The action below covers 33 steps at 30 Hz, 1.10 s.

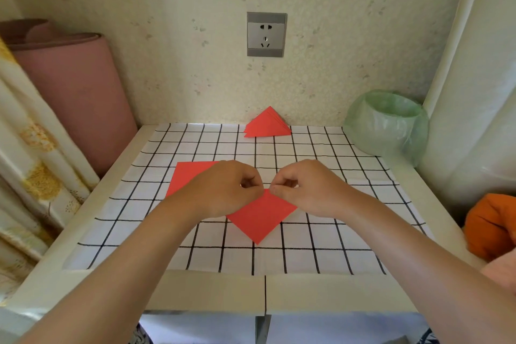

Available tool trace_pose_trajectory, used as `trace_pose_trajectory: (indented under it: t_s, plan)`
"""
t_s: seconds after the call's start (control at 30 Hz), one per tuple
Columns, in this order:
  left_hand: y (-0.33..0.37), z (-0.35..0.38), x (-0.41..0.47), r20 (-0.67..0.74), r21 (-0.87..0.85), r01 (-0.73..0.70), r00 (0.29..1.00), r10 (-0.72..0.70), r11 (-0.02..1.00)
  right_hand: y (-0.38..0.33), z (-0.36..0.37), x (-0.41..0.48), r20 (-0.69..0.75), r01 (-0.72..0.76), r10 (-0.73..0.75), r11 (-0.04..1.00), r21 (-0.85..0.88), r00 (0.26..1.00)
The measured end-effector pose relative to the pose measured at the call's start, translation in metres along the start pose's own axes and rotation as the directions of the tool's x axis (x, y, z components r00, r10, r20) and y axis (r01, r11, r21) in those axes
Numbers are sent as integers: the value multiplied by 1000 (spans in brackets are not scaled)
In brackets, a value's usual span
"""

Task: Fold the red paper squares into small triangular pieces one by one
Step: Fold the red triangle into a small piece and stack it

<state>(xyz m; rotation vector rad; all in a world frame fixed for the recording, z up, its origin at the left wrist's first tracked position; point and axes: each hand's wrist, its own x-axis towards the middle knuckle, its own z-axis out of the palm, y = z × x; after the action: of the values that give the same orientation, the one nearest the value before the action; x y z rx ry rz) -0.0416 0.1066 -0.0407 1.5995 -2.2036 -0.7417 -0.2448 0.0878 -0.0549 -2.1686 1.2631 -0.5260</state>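
Red paper square (261, 218), turned corner-on as a diamond, lies at the centre of the black-and-white grid-printed cloth (223, 254) that covers the white counter (209, 290). Its 12 o'clock corner is pinched between thumb and forefinger of both the left hand (223, 190) and the right hand (304, 190), the other fingers curled. The two grips meet at one point, presumably so that the corner can be guided squarely and the crease runs true. Whether the sheet is single or already doubled cannot be told.

At 10 o'clock of this sheet, partly under the left wrist, lies a flat stack of unfolded red paper squares (190, 176), kept close for the next pick. At 12 o'clock, against the speckled wall (195, 78), leans a fanned pile of finished red paper triangles (266, 126), set well apart from the working area. A bin lined with a pale green plastic bag (386, 123) stands at 2 o'clock.

Judging by the two piles, the task is partway done.
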Motion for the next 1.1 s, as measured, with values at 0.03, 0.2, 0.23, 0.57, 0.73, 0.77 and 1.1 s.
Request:
trace_pose_trajectory:
  t_s: [0.03, 0.2, 0.23, 0.57, 0.73, 0.77, 1.1]
  plan:
    - [1, 2, 0, -10, 6, -5, 1000, 5, 1000, -1, 1, 0, 2, 7, -7, 1000, -8, 1000]
    - [9, 11, 1, -32, 46, -33, 999, 34, 998, 0, 4, -2, 26, 29, -29, 999, -31, 999]
    - [9, 10, 1, -24, 37, -30, 999, 31, 999, 0, 3, -3, 27, 30, -30, 999, -25, 999]
    - [-15, -23, -11, 63, -80, 87, 995, -82, 993, 20, -19, 2, 6, -59, 59, 998, 38, 998]
    - [-33, -36, -14, 59, -91, 151, 988, -146, 984, 29, -28, 5, 5, -95, 95, 994, 47, 995]
    - [-36, -39, -14, 51, -78, 163, 986, -160, 984, 31, -29, 6, -6, -102, 103, 994, 43, 995]
    - [-25, -3, 2, -249, 106, -215, 939, 235, 971, 21, -26, 5, 51, -72, 67, 991, 113, 996]
